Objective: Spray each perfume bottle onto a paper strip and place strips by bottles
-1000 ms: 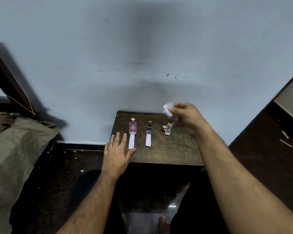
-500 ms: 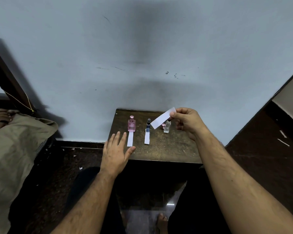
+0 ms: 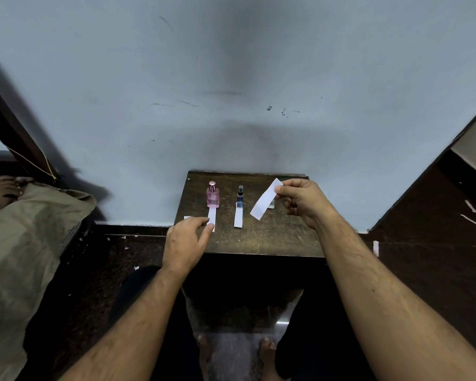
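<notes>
On a small dark wooden table [image 3: 259,240] stand a pink perfume bottle [image 3: 213,196] and a slim dark blue bottle [image 3: 240,198], each with a white paper strip [image 3: 212,218] [image 3: 238,218] lying in front of it. A small clear bottle [image 3: 271,205] is mostly hidden behind the strip I hold. My right hand [image 3: 302,200] pinches a third white strip [image 3: 265,199] by its top end, tilted above the table's right side. My left hand [image 3: 187,243] hovers at the table's left front, fingers loosely curled, fingertips at the pink bottle's strip. Another small paper piece [image 3: 187,217] peeks out beyond that hand.
The table stands against a pale blue wall [image 3: 231,92]. A beige cloth bundle [image 3: 25,243] and another person's foot [image 3: 0,188] lie to the left. Paper scraps [image 3: 470,213] are scattered on the dark floor. My own feet [image 3: 264,350] show below the table.
My right hand has unfolded the strip and lowered it toward the table's right side, hiding the clear bottle. My left hand has curled its fingers and shifted right toward the pink bottle's strip.
</notes>
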A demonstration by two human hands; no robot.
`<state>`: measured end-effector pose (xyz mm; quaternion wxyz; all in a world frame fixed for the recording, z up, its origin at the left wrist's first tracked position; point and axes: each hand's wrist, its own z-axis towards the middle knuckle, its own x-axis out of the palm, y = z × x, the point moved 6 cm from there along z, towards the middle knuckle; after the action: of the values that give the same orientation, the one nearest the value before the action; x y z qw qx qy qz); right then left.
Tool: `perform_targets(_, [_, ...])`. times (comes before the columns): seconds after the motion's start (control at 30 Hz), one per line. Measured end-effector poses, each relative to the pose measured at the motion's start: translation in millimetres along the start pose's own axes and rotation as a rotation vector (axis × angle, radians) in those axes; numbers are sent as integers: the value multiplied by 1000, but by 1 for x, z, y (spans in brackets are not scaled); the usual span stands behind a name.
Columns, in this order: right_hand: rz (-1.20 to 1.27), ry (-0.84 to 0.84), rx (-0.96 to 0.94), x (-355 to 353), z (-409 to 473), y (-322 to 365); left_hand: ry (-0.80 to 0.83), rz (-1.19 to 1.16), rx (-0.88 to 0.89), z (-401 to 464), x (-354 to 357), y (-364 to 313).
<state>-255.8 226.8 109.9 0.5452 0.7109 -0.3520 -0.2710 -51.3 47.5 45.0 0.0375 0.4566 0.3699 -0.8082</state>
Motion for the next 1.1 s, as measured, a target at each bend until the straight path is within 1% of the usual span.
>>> perform_targets(0.17, [2, 0, 26, -1, 9, -18, 33, -113, -79, 19, 6, -27])
perform_targets(0.3, [-5, 2, 36, -4, 17, -30, 100, -252, -192, 40, 16, -52])
perform_targets(0.4, [-19, 6, 40, -7, 23, -42, 200, -420, -263, 58, 35, -62])
perform_targets(0.47, [-36, 8, 48, -9, 27, -51, 313, -492, -286, 66, 53, -68])
perform_targets(0.53, [-42, 12, 63, -10, 32, -60, 408, -496, -275, 71, 68, -75])
perform_targets(0.6, [-39, 13, 80, -11, 36, -67, 453, -497, -288, 73, 81, -76])
perform_targets(0.77, [-131, 20, 57, -16, 50, -81, 501, -476, -330, 80, 107, -68])
perform_targets(0.9, [-213, 38, 20, -19, 63, -85, 561, -413, -328, 88, 123, -64])
perform_targets(1.1, [-327, 58, -7, -20, 88, -98, 628, -426, -367, 93, 150, -59])
